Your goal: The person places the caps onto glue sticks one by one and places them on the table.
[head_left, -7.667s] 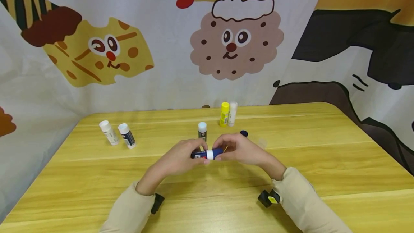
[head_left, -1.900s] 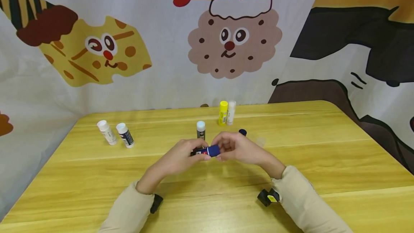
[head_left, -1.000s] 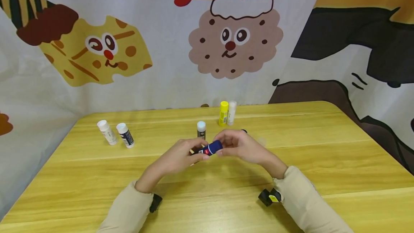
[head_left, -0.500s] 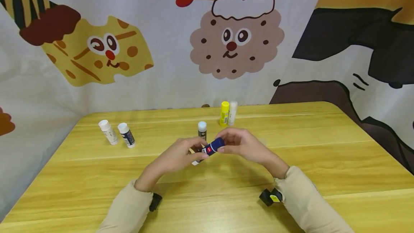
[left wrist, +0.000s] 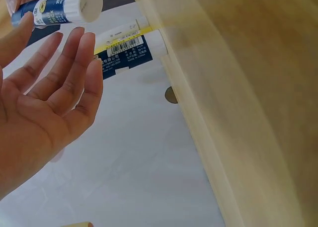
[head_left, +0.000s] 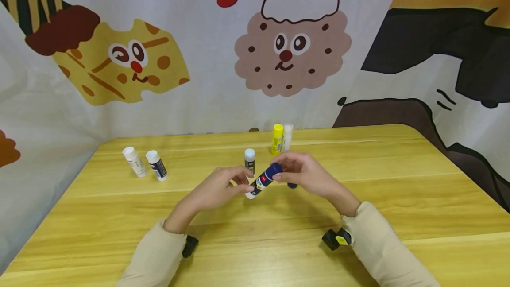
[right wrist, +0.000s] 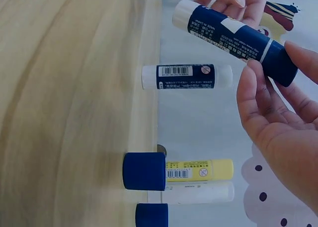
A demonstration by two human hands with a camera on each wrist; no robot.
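My right hand [head_left: 307,174] pinches the navy cap end of a glue stick [head_left: 264,180], which slants above the table with its white base down to the left. In the right wrist view, the cap sits close against a thin white ring on the labelled glue stick [right wrist: 233,36]. My left hand [head_left: 219,189] is beside the base, its thumb tip overlapping the lower end. In the left wrist view, the left hand's fingers [left wrist: 74,78] are spread and loosely bent, not wrapped around it. Just behind stands a navy-labelled glue stick with a whitish top [head_left: 249,160].
A yellow glue stick [head_left: 277,140] and a white one [head_left: 287,137] stand at the back of the wooden table [head_left: 255,242]. Two more, one white [head_left: 134,162] and one navy-labelled [head_left: 157,166], stand at left. Loose navy caps [right wrist: 144,171] are near the right hand.
The wide white band between cap and body has closed to a thin ring. The glue stick has tilted up and moved right with my right hand, while my left fingers have loosened from it.
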